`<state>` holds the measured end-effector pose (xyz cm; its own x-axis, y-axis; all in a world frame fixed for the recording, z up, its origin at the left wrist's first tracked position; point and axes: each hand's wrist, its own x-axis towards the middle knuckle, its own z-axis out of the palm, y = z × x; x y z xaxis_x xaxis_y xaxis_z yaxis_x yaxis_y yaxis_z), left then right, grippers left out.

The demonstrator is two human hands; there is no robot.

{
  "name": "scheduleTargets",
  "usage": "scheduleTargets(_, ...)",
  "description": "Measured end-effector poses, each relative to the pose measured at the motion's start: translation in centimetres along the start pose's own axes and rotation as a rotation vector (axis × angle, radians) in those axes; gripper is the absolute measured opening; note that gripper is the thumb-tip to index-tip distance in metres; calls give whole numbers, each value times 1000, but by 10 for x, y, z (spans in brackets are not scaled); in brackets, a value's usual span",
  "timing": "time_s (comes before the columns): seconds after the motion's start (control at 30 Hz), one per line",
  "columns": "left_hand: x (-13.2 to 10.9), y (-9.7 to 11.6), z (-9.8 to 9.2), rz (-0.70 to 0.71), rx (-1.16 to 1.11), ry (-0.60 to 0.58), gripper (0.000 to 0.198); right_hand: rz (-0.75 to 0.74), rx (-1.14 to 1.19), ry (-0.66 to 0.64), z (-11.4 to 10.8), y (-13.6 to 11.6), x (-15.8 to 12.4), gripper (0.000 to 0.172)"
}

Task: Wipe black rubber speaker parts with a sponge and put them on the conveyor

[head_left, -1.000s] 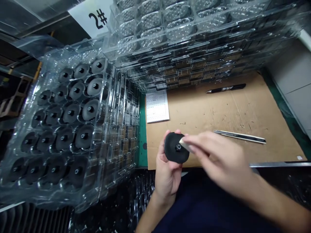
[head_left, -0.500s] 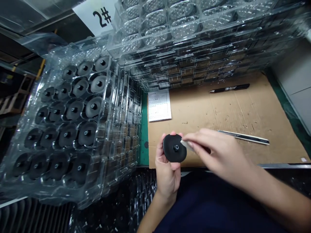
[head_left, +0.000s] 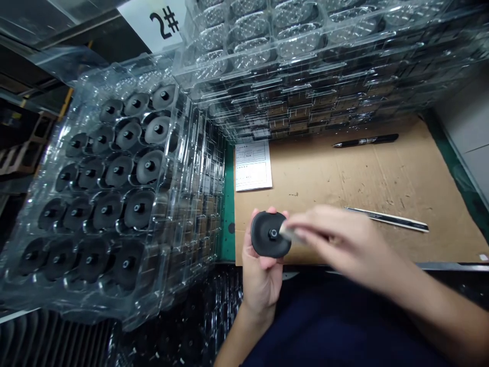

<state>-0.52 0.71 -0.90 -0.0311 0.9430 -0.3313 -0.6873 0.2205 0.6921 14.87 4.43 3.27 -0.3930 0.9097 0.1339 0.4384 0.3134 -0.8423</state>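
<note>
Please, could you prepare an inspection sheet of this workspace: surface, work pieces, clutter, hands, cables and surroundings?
Surface: brown cardboard with small dark marks, lying on a green surface.
Work pieces: rounded black part, stem facing up; small pale piece at its edge.
Clutter: pen, printed slip, thin strip-like item.
Hands: left hand holds the black part; right hand, blurred, pinches the pale piece.
Cables: nothing seen.
Surroundings: stacked clear trays, left and behind; "2#" sign.
</note>
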Motion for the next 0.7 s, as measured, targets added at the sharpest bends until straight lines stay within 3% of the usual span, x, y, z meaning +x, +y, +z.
scheduleTargets(0.1,0,4,-1,-17,-6,-13,60,215,-113,118,8,33,-8,20)
scheduleTargets(0.2,-1,7,-1,-26,-37,-58,63,278,-82,39,28,65,-29,22)
scheduleTargets(0.3,-1,7,0,-38,-54,-78,63,299,-48,-18,38,76,-44,22)
scheduleTargets(0.43,-1,5,7,-64,-25,-91,61,295,-51,113,15,41,-31,23)
scheduleTargets(0.53,-3,4,12,-99,-6,-98,57,-11,-29,191,-2,-1,-13,31)
scheduleTargets(0.6,-5,3,12,-129,-1,-105,54,-227,16,117,-4,-21,-6,31)
scheduleTargets(0.7,-6,3,9,-110,13,-90,54,-225,77,-74,-1,-31,-1,28)
